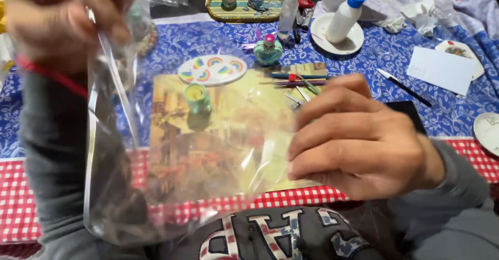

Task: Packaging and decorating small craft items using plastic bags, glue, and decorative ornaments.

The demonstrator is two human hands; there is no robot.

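Head view looks down through a clear zip bag (171, 151) that I hold up between my face and the table. My left hand (57, 21) pinches its top corner, closed on the plastic and blurred by closeness; my right hand (358, 140) grips the bag's other edge with curled fingers, keeping the film stretched flat. Through it I see a yellowish picture card (218, 135), a small green paint pot (197, 100) and an oval palette with rainbow shapes (212, 70); whether the card lies inside the bag or on the blue floral cloth (416, 78) below, I cannot tell. A white bottle with blue cap (345, 16) stands on a saucer beyond.
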